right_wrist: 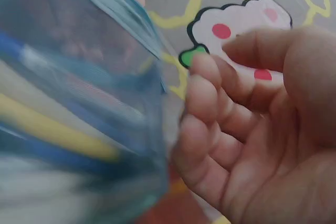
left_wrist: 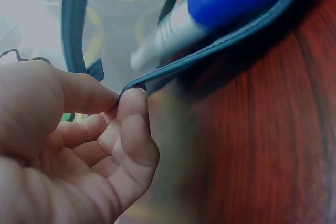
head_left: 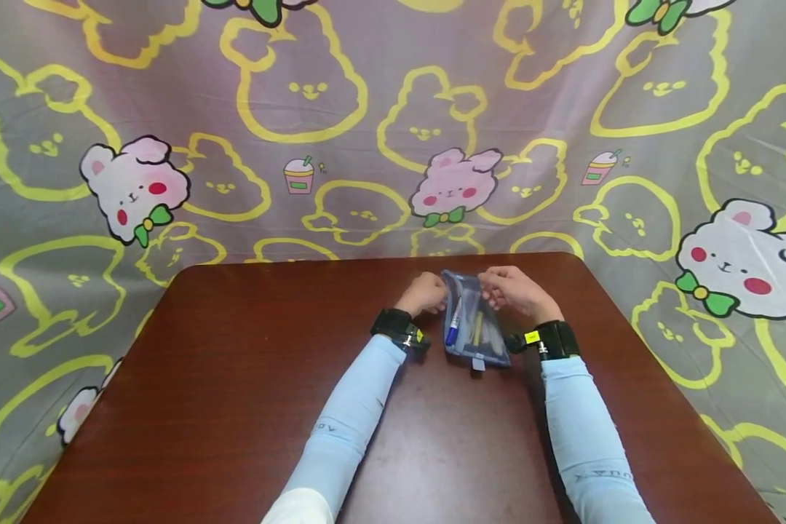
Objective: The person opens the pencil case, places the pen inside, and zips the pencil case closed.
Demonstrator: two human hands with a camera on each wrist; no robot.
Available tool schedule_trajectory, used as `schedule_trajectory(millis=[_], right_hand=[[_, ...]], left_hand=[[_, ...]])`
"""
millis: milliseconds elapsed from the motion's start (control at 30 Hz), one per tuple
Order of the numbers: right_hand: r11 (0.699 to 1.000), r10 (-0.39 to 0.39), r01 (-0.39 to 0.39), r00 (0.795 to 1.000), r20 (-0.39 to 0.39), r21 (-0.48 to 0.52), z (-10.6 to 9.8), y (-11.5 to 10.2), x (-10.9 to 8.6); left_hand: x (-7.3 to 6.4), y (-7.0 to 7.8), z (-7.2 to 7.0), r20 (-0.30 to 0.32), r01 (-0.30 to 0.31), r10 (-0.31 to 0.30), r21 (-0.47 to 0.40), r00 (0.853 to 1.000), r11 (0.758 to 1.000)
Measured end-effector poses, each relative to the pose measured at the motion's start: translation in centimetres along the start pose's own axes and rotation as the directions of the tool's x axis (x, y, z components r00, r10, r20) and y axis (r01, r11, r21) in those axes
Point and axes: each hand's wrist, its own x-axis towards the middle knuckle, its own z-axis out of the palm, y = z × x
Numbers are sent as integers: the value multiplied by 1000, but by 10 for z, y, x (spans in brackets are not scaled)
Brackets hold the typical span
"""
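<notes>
A see-through pencil pouch [head_left: 470,290] with blue edging is held up at the far part of the table. Inside it are a blue-capped marker [left_wrist: 231,1], a yellow stick-like item [right_wrist: 58,127] and other slim things, blurred in the right wrist view. My left hand [head_left: 426,293] pinches the pouch's upper left corner between thumb and forefinger; the left wrist view shows the trim [left_wrist: 184,64] running from that pinch. At the upper right corner is my right hand [head_left: 514,290], fingers loosely bent, thumb apart from the forefinger, fingertips right beside the pouch's edge and nothing between them.
The brown wooden table [head_left: 268,349] reaches back to a patterned cloth [head_left: 347,211] hanging behind and along both sides. A small white tag [head_left: 478,363] sticks out from the pouch's near edge. Each wrist carries a black camera strap [head_left: 559,339].
</notes>
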Motion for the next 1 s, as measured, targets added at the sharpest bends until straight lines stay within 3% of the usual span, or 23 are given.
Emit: schedule_trajectory(millis=[100, 167, 300, 433, 500, 700, 833, 1000], right_hand=[[987, -27, 17, 998, -64, -157, -6, -11, 21], [965, -58, 38, 996, -67, -260, -6, -18, 37], [870, -123, 125, 992, 35, -476, -3, -25, 64], [806, -95, 165, 984, 150, -568, -1, -25, 80], [811, -63, 171, 976, 206, -559, -1, -25, 86], [904, 24, 115, 948, 318, -413, -2, -20, 94], [909, 40, 109, 938, 344, -403, -2, -20, 95], [925, 33, 87, 951, 307, -370, 4, -12, 99]], left_hand=[[-1, 3, 0, -7, 14, -14, -49, 1000, 999], [-3, 5, 0, -28, 28, -29, -58, 999, 998], [-5, 8, 2, -35, 48, -52, -92, 998, 995], [-4, 14, 3, 9, 32, -31, -142, 999, 989], [-3, 17, 3, 20, 14, -11, -158, 1000, 987], [-2, 19, 2, 31, 3, 2, -169, 1000, 986], [-2, 16, 2, 39, 19, -12, -179, 999, 984], [0, 13, 4, 53, 20, -8, -233, 999, 972]])
